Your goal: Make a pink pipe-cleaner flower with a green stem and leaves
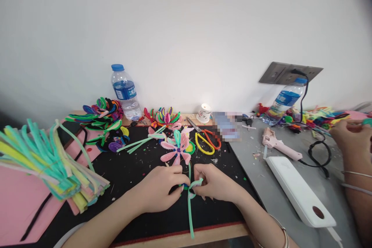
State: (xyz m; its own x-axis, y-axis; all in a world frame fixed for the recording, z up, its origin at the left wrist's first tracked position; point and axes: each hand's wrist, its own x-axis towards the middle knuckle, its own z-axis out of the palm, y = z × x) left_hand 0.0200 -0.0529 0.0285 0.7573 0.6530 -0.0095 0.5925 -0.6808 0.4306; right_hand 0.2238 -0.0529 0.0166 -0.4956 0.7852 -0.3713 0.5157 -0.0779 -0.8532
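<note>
My left hand [158, 190] and my right hand [213, 183] meet over a black mat [136, 170] and pinch a mint-green pipe cleaner [190, 209] that hangs down toward the table's front edge. Both hands are closed on it. The pipe cleaner runs up as the stem of a pink and green pipe-cleaner flower [178, 148] that lies just beyond my fingers.
A thick bundle of green and yellow pipe cleaners [49, 162] lies at the left on pink sheets. Finished flowers [100, 118], two water bottles [125, 93], scissors [206, 139], a small cup [204, 113], a pink glue gun [277, 145] and a white box [299, 192] surround the mat. Another person's hand [350, 131] works at the right.
</note>
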